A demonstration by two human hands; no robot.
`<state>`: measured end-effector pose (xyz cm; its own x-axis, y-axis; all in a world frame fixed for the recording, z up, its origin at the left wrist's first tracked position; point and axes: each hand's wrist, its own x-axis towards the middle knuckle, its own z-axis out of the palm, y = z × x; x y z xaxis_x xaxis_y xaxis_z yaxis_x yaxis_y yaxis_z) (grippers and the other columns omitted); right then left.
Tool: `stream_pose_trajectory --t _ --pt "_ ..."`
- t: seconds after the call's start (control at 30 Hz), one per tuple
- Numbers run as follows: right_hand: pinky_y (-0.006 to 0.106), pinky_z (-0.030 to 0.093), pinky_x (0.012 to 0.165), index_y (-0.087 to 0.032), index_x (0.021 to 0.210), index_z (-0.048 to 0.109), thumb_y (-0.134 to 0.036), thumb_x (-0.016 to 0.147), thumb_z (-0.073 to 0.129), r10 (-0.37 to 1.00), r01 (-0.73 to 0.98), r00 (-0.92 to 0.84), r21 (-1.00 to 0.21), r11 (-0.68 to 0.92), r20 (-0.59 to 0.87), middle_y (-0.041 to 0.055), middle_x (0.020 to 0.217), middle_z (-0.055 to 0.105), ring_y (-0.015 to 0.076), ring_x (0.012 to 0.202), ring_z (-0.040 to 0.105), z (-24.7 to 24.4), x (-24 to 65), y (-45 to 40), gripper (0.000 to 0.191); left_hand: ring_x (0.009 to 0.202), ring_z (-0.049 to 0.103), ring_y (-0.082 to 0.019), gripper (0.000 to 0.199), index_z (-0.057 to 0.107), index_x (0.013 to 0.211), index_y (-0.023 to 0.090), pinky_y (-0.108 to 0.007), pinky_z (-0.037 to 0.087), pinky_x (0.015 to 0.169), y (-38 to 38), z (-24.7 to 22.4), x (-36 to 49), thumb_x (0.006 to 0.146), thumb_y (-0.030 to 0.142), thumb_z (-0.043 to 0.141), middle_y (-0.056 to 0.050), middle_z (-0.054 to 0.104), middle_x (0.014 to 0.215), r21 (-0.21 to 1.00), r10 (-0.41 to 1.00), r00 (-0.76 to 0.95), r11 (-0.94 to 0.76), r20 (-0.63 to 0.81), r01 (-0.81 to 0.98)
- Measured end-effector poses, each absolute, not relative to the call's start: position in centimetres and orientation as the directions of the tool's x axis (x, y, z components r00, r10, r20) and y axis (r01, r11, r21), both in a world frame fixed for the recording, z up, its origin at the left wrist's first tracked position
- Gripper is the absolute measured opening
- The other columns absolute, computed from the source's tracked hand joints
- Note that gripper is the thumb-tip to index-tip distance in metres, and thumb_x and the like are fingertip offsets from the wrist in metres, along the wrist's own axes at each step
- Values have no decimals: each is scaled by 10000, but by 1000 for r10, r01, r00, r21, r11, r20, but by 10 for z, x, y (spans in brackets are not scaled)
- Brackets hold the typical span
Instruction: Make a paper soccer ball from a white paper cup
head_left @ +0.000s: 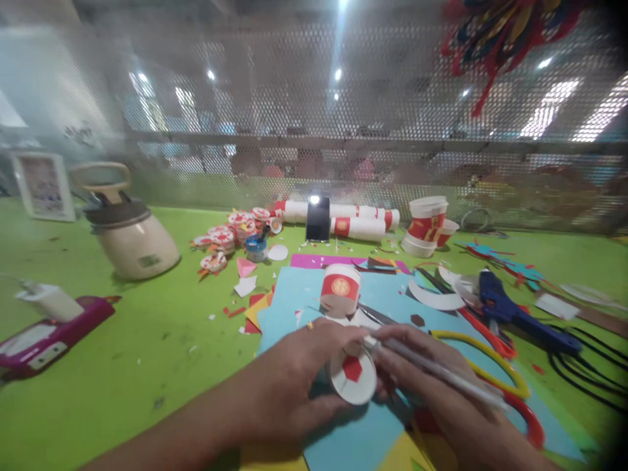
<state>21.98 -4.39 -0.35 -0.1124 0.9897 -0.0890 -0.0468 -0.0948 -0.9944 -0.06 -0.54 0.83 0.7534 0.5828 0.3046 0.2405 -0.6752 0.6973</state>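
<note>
Paper cup is lying sideways, base facing the camera; left hand is gripping it, right hand is clasping a pen.

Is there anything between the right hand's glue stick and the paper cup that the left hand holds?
Nothing visible is between them. The left hand grips the paper cup on its side, bottom facing the camera. The right hand holds the glue stick, whose tip already meets the cup's rim.

Cream kettle, pink phone, blue glue gun, stacked paper cups, mesh fence
</note>
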Motion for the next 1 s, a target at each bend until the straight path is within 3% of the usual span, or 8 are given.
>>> stream_pose_trajectory --t 0.17,0.23,0.33,0.47,0.67,0.87,1.0 --pt "250 501 659 -268 1062 696 -453 901 695 996 7 69 -998 57 57 6 801 701 144 721 630 5 232 -41 245 1287 533 -287 639 441 1425 275 -470 438 1085 0 5 -6 849 287 720 -91 578 1407 659 678 720 -610 147 440" --pt "236 475 585 -275 1060 728 -528 930 626 992 -4 82 -996 92 91 -7 721 655 129 647 578 8 234 -43 302 1236 565 -274 650 434 1438 285 -459 464 1051 1 1 -7 849 277 710 -80 594 1376 661 676 728 -598 111 454" --pt "231 366 449 -256 982 768 -586 913 610 999 1 25 -1000 28 28 -23 577 535 127 542 463 7 233 -47 373 1215 577 -275 652 426 1446 286 -442 483 1018 1 -3 -7 852 276 695 -77 600 1367 641 669 737 -610 100 466" --pt "217 279 428 -236 892 742 -471 917 656 989 26 -116 -996 -91 -93 -61 514 445 91 480 362 -2 228 -49 252 1240 564 -271 629 413 1450 285 -426 468 1036 2 -6 -7 877 294 671 -70 592 1387 601 654 748 -643 110 474" --pt "203 335 458 -222 896 643 -286 889 627 974 39 -172 -989 -142 -146 -63 545 572 77 475 450 -7 222 -44 66 1227 577 -270 566 429 1432 293 -414 480 1018 3 -5 -6 911 337 647 -67 595 1379 583 661 742 -649 114 488" --pt "222 396 482 -201 779 633 -276 785 650 982 161 -126 -980 -118 -139 -34 557 597 100 515 501 -1 219 -45 76 1232 573 -272 570 439 1415 277 -413 471 1031 2 -3 -8 895 319 668 -70 602 1367 575 657 746 -654 110 491" --pt "215 373 471 -203 765 637 -282 828 659 982 131 -140 -985 -109 -127 -34 572 593 95 520 500 -4 222 -45 103 1226 578 -275 586 420 1434 284 -410 478 1017 2 0 -8 896 299 653 -66 609 1356 577 653 752 -649 88 496"
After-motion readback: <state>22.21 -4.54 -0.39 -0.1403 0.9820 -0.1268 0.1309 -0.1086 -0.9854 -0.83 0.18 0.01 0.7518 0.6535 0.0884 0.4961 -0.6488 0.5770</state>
